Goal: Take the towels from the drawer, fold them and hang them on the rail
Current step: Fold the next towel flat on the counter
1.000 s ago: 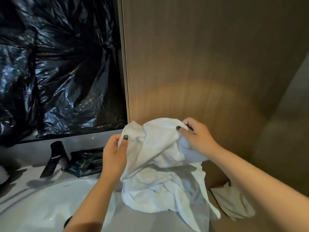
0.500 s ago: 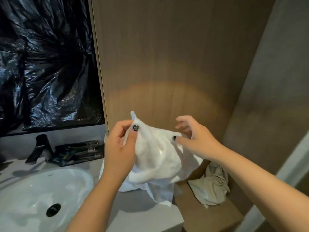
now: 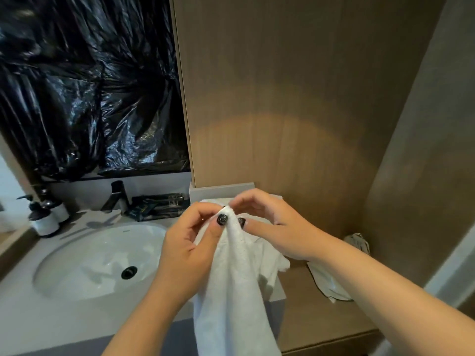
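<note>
White terry cloth of the towel is pinched at its top edge between thumb and fingers of both the left hand and the right hand, held above the grey counter beside the sink, its length hanging down.

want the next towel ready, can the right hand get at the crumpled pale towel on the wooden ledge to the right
Probably not yet: the right hand is pinching the white towel together with the left hand. Once it lets go, the crumpled pale towel lies uncovered on the wooden ledge, nothing between.
</note>
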`<action>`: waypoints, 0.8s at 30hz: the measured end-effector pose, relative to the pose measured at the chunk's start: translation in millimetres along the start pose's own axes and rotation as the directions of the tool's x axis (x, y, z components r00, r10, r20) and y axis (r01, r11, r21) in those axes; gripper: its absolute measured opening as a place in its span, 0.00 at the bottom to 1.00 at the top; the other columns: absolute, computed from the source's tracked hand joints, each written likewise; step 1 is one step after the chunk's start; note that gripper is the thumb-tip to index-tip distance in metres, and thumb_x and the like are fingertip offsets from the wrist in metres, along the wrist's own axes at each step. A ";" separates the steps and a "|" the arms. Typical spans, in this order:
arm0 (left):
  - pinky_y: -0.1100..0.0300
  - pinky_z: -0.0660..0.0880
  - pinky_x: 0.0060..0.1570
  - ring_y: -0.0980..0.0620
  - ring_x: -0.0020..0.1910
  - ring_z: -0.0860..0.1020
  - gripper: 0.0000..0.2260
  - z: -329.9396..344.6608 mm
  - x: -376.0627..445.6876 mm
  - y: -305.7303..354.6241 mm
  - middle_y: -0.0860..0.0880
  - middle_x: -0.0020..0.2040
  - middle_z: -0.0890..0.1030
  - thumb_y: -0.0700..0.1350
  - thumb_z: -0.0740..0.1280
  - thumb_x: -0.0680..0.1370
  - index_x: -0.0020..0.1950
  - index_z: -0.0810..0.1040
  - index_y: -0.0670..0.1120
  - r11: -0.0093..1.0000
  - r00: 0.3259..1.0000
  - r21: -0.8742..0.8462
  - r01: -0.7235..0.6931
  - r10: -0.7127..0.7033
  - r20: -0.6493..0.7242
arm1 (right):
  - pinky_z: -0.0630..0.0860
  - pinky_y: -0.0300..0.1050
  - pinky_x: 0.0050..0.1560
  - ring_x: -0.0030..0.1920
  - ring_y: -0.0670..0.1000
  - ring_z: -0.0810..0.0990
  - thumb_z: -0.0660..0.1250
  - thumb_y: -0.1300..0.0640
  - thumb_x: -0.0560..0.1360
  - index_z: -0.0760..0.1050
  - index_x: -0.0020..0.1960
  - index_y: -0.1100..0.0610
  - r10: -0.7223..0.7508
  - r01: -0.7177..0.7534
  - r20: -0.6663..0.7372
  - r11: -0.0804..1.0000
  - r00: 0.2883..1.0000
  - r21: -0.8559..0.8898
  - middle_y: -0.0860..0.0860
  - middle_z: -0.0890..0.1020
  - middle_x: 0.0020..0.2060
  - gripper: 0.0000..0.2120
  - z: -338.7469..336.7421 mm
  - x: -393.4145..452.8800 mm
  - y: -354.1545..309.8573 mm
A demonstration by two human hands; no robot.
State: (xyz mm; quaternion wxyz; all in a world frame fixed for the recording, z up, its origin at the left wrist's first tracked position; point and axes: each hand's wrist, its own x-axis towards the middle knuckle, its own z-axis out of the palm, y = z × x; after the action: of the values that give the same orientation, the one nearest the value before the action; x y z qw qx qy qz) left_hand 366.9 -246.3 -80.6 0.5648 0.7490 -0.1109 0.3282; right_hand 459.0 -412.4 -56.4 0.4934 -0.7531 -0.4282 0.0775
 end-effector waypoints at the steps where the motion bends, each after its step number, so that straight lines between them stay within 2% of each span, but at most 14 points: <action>1: 0.69 0.74 0.46 0.55 0.46 0.80 0.05 -1.4 -1.4 2.2 0.53 0.46 0.82 0.45 0.66 0.78 0.49 0.80 0.54 1.000 1.000 -0.002 0.007 -0.007 0.012 | 0.71 0.51 0.68 0.63 0.48 0.76 0.62 0.63 0.80 0.73 0.65 0.57 -0.010 0.010 0.003 0.999 1.000 0.041 0.50 0.79 0.60 0.14 4.3 -1.0 -4.0; 3: 0.69 0.74 0.46 0.55 0.46 0.80 0.04 -1.0 -2.6 5.2 0.53 0.46 0.82 0.45 0.66 0.78 0.49 0.80 0.51 1.000 0.999 0.006 0.018 -0.018 0.032 | 0.71 0.50 0.67 0.64 0.49 0.76 0.57 0.58 0.80 0.74 0.65 0.57 0.001 -0.002 0.013 0.997 1.000 0.074 0.51 0.80 0.60 0.15 10.5 -1.9 -11.3; 5: 0.70 0.74 0.46 0.57 0.46 0.80 0.02 0.4 -3.0 6.4 0.54 0.45 0.82 0.45 0.68 0.77 0.48 0.80 0.50 0.999 0.999 -0.008 0.035 -0.034 0.026 | 0.72 0.51 0.63 0.58 0.52 0.78 0.53 0.51 0.82 0.79 0.55 0.59 0.028 -0.027 -0.009 0.997 1.000 0.072 0.53 0.82 0.53 0.18 14.5 -1.4 -16.5; 6: 0.69 0.74 0.46 0.57 0.45 0.80 0.02 0.2 -2.8 6.0 0.54 0.45 0.82 0.45 0.68 0.76 0.47 0.79 0.50 0.999 0.999 -0.025 0.043 -0.042 0.022 | 0.73 0.52 0.58 0.52 0.53 0.79 0.52 0.50 0.82 0.79 0.49 0.61 0.037 -0.034 -0.044 0.997 0.998 0.070 0.55 0.81 0.47 0.21 15.6 -0.9 -17.6; 8: 0.69 0.75 0.45 0.57 0.44 0.80 0.02 -3.1 -0.9 4.0 0.53 0.44 0.82 0.42 0.70 0.76 0.46 0.79 0.50 0.998 0.998 -0.040 0.053 -0.052 0.029 | 0.70 0.48 0.44 0.37 0.51 0.72 0.55 0.52 0.83 0.72 0.38 0.62 0.047 -0.041 -0.155 0.998 0.987 0.044 0.54 0.73 0.34 0.20 18.8 0.6 -18.2; 10: 0.70 0.75 0.44 0.58 0.43 0.80 0.05 -9.4 2.5 0.3 0.54 0.44 0.82 0.39 0.71 0.77 0.46 0.79 0.48 0.996 0.997 -0.035 0.077 -0.076 0.030 | 0.63 0.40 0.36 0.32 0.45 0.64 0.58 0.56 0.84 0.65 0.32 0.59 0.050 -0.050 -0.242 0.999 0.969 0.009 0.48 0.66 0.29 0.21 23.9 3.4 -17.4; 12: 0.71 0.75 0.42 0.60 0.41 0.80 0.05 -16.2 4.6 -3.6 0.54 0.41 0.82 0.37 0.71 0.75 0.44 0.79 0.47 0.991 0.993 -0.067 0.119 -0.118 0.018 | 0.59 0.36 0.32 0.29 0.43 0.61 0.58 0.58 0.83 0.61 0.30 0.55 0.039 -0.041 -0.297 0.999 0.954 0.002 0.43 0.63 0.25 0.23 31.1 7.6 -16.3; 15: 0.69 0.75 0.39 0.59 0.37 0.79 0.04 -23.7 3.3 -12.8 0.52 0.38 0.82 0.37 0.72 0.74 0.43 0.80 0.44 0.973 0.982 -0.132 0.188 -0.188 0.010 | 0.59 0.36 0.31 0.27 0.43 0.61 0.60 0.61 0.82 0.59 0.29 0.53 -0.021 0.016 -0.379 1.000 0.925 -0.017 0.43 0.62 0.24 0.24 44.4 12.9 -15.4; 18: 0.69 0.73 0.35 0.59 0.33 0.76 0.04 -25.5 -2.5 -23.2 0.52 0.34 0.81 0.36 0.73 0.74 0.41 0.80 0.43 0.957 0.969 -0.152 0.249 -0.246 0.039 | 0.59 0.37 0.31 0.27 0.44 0.61 0.59 0.58 0.81 0.60 0.30 0.51 -0.131 0.067 -0.445 0.985 0.886 -0.157 0.43 0.63 0.24 0.22 55.5 7.3 -10.3; 20: 0.68 0.71 0.32 0.58 0.30 0.72 0.07 -26.4 -5.8 -31.3 0.52 0.30 0.78 0.35 0.74 0.73 0.38 0.80 0.44 0.950 0.960 -0.146 0.275 -0.265 0.084 | 0.60 0.41 0.29 0.26 0.44 0.62 0.60 0.55 0.80 0.58 0.29 0.48 -0.183 0.045 -0.499 0.960 0.847 -0.275 0.44 0.63 0.23 0.22 56.1 -2.4 -4.0; 22: 0.68 0.67 0.29 0.57 0.27 0.68 0.10 -28.5 -9.3 -42.7 0.51 0.27 0.74 0.34 0.72 0.74 0.36 0.80 0.46 0.943 0.941 -0.111 0.314 -0.294 0.170 | 0.62 0.49 0.27 0.25 0.47 0.62 0.58 0.52 0.79 0.59 0.28 0.49 -0.205 -0.003 -0.532 0.932 0.822 -0.363 0.45 0.63 0.22 0.21 51.3 -13.3 3.0; 24: 0.68 0.64 0.29 0.57 0.26 0.65 0.09 -29.4 -15.2 -53.6 0.49 0.27 0.71 0.37 0.73 0.75 0.37 0.81 0.49 0.934 0.912 -0.087 0.346 -0.314 0.264 | 0.63 0.53 0.25 0.23 0.50 0.63 0.57 0.51 0.78 0.60 0.27 0.51 -0.224 -0.065 -0.534 0.880 0.815 -0.470 0.48 0.64 0.21 0.22 45.0 -21.5 8.0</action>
State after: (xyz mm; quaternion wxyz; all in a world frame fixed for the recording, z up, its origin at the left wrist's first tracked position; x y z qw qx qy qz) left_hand 373.4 -204.3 -127.2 0.6420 0.7530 -0.0733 0.1244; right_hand 425.9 -398.6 -92.1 0.4058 -0.8178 -0.2973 -0.2796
